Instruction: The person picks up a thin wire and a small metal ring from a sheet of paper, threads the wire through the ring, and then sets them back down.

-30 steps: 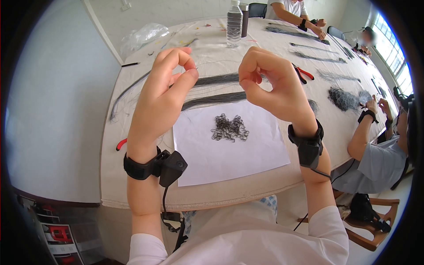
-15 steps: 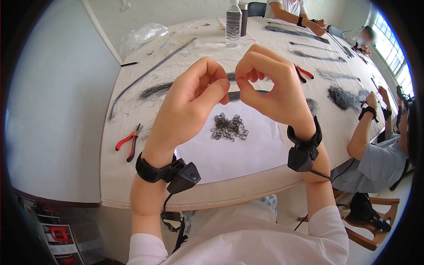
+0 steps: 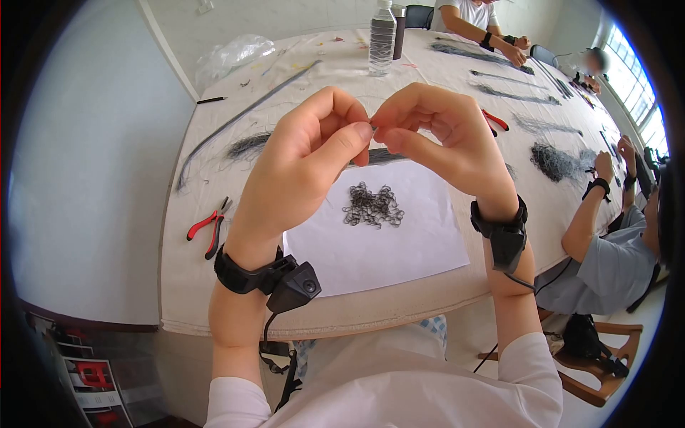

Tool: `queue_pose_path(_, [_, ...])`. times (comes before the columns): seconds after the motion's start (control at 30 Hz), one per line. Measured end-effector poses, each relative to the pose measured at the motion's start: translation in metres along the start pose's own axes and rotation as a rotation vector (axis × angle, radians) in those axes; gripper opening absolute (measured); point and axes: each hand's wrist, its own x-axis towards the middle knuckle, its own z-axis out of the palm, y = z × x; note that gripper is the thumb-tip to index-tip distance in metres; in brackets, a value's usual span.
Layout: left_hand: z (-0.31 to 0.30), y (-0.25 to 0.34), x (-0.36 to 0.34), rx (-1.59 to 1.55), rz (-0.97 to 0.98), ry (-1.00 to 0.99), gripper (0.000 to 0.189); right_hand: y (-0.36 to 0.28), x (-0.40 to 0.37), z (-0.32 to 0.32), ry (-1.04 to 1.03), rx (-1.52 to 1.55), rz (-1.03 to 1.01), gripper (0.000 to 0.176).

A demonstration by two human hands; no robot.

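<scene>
My left hand [image 3: 321, 146] is raised over the table with thumb and index finger pinched together. Facing it, my right hand [image 3: 435, 135] has its fingertips close against the left ones, thumb and index finger nearly closed. Whatever lies between the fingertips is too small to make out; it may be a thin dark wire. Below both hands, a pile of small curled dark wire pieces [image 3: 373, 205] rests on a white paper sheet [image 3: 399, 253]. Behind my fingers lies a bundle of thin dark wires [image 3: 374, 156], partly hidden by the hands.
Red-handled pliers [image 3: 211, 225] lie left of the paper; another pair [image 3: 494, 121] is behind my right hand. A long grey wire bundle [image 3: 246, 114], a water bottle [image 3: 382, 43] and a tangled wire heap [image 3: 553, 160] are on the table. People sit at the right and far side.
My right hand has turned and lowered slightly, its fingers now meeting my left fingertips, where a small gap showed before. My left hand has barely moved.
</scene>
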Motion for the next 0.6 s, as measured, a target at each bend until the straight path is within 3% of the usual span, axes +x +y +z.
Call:
queue_pose_path(0.27, [-0.0025, -0.0021, 0.0015, -0.045, 0.004, -0.036, 0.008, 0.0031, 0.0003, 0.0037, 0.002, -0.101, 0.009, 0.009])
queue_pose_path(0.43, [-0.0004, -0.0017, 0.0017, 0.005, 0.004, -0.004, 0.009, 0.0013, -0.0001, 0.0075, 0.157, -0.168, -0.098, 0.008])
queue_pose_path(0.6, [-0.0001, -0.0024, 0.0014, 0.068, 0.001, 0.013, 0.010, -0.0008, 0.0000, 0.0057, 0.180, -0.282, -0.171, 0.011])
